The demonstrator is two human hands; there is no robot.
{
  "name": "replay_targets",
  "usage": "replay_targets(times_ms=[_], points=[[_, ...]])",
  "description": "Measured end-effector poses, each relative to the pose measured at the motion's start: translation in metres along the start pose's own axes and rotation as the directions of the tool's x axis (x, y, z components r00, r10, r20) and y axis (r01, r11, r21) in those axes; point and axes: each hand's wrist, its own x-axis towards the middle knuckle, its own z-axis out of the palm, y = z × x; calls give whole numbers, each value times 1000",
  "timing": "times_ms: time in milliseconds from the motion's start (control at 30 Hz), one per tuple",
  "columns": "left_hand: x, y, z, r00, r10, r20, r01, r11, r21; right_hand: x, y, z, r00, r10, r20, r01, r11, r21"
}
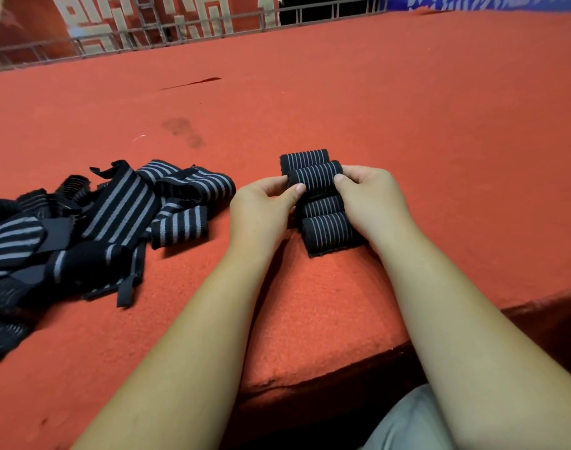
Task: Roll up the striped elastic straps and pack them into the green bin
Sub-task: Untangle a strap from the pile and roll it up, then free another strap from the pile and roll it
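On the red bench (342, 92), the left hand (261, 206) and right hand (368, 196) are pinching one rolled striped strap (315, 177) by its ends, fingers (298, 189) curled tight, likely keeping it wound among finished rolls (329, 228); the green bin is not showing.

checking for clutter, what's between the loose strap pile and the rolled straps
Head view: just the left hand, gripping one roll, over bare red carpet.

Rolled straps (319, 203): in a row on the surface (342, 102), near its front edge.
Loose straps (92, 228): heaped left of the rolled straps, apart from them.
Left hand (261, 209): touching the row's left side.
Right hand (370, 198): touching the row's right side.
Railing (141, 34): far behind the rolled straps, past the surface's far edge.
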Motion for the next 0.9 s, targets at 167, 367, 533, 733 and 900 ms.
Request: replay_targets(times_ms=[167, 367, 533, 733, 900], points=[[-3, 1, 0, 1000, 14, -13, -13, 999, 37, 0, 2, -1, 1000, -1, -23, 1, 1000, 13], [-13, 8, -6, 988, 125, -89, -106, 974, 198, -3, -3, -4, 993, 62, -98, -58, 997, 40], [-21, 25, -23, 978, 198, -60, -161, 910, 382, -20, -13, -2, 966, 33, -257, -21, 999, 49], [-40, 30, -60, 996, 84, 31, -90, 930, 356, -43, -31, 15, 925, -78, -372, 83, 997, -3], [-57, 32, -103, 999, 51, -8, -47, 955, 293, -57, -51, 42, 926, -184, -329, 184, 982, -32]])
